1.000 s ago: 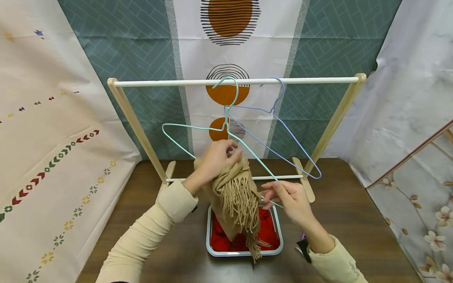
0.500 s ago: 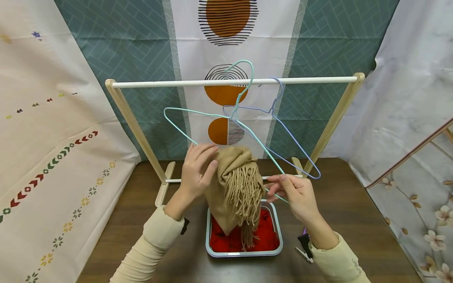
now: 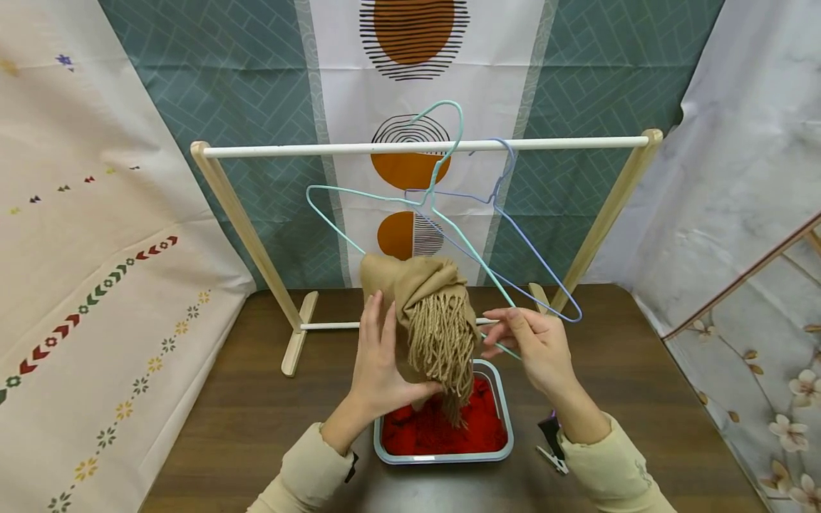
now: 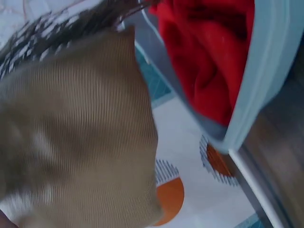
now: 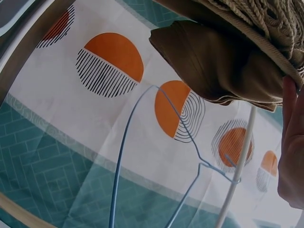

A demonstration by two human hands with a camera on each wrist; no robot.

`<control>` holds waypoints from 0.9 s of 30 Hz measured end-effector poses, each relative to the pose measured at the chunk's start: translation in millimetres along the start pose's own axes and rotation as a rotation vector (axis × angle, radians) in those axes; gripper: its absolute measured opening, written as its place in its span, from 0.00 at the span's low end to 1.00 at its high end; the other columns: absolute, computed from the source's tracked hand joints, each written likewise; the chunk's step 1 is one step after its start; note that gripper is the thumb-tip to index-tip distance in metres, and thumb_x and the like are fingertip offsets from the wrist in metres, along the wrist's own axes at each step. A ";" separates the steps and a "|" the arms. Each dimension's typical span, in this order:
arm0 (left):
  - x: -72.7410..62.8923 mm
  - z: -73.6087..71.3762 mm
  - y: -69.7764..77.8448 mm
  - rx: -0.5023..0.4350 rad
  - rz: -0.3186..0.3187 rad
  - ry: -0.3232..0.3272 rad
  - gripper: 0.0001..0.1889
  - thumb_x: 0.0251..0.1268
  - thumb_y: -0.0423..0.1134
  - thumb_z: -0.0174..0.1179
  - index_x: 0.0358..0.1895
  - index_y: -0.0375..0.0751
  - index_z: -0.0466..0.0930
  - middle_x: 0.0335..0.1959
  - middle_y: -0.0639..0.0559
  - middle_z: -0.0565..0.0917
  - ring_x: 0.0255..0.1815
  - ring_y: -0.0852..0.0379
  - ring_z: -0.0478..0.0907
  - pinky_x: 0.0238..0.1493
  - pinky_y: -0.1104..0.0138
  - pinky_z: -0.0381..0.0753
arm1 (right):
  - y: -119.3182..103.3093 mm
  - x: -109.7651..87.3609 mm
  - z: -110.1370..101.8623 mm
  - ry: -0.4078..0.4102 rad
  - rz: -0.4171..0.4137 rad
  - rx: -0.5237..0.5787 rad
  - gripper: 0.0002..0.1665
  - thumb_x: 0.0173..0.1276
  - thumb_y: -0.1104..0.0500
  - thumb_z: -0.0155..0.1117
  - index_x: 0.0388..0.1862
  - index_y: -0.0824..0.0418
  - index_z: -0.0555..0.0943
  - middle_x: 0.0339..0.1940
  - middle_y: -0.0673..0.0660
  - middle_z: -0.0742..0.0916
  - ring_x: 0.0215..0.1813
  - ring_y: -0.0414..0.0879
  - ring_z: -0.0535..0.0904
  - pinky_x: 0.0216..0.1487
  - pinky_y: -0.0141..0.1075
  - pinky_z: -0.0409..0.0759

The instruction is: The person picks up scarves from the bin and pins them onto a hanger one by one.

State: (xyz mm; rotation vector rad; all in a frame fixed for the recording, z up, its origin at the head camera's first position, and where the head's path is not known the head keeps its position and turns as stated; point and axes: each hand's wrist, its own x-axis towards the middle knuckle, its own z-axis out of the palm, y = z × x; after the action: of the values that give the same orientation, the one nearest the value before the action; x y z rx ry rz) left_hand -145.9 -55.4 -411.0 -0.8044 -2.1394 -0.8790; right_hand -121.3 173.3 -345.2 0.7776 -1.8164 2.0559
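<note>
A tan scarf (image 3: 426, 274) with a long fringe is draped over the bottom bar of a turquoise hanger (image 3: 476, 255). My right hand (image 3: 541, 349) pinches the hanger's right corner, tilting it so the hook rises above the rack's rail in the head view. My left hand (image 3: 378, 370) lies against the scarf's left front with long, spread fingers, its thumb reaching under the fringe. In the left wrist view the ribbed scarf (image 4: 85, 123) fills the left side. The right wrist view has the scarf's folded edge (image 5: 204, 61) at the top.
A white-railed wooden rack (image 3: 288, 151) stands behind, carrying a periwinkle hanger (image 3: 515, 226) right of centre. Below the scarf sits a pale grey tray (image 3: 442, 460) with red cloth (image 3: 477, 431) inside. A small clip (image 3: 551, 460) is beside the right sleeve.
My left hand has come off the scarf's top and swung down to its front left side. The turquoise hanger has risen, its hook now higher than the rail; my right hand keeps its pinch.
</note>
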 end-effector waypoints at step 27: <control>52.5 -53.5 -11.1 -0.468 -0.253 0.110 0.16 0.57 0.17 0.39 0.41 0.29 0.75 0.38 0.39 0.80 0.37 0.53 0.77 0.38 0.68 0.75 | 2.5 0.3 -6.6 -0.010 0.026 -0.079 0.17 0.71 0.69 0.42 0.36 0.86 0.73 0.21 0.55 0.84 0.30 0.45 0.84 0.25 0.40 0.80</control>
State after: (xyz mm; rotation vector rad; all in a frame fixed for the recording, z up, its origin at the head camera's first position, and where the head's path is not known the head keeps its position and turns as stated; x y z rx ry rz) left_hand -165.8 -88.1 -345.7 -0.6918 -1.9896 -1.5572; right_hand -124.2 179.3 -347.5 0.7480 -1.9094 1.9864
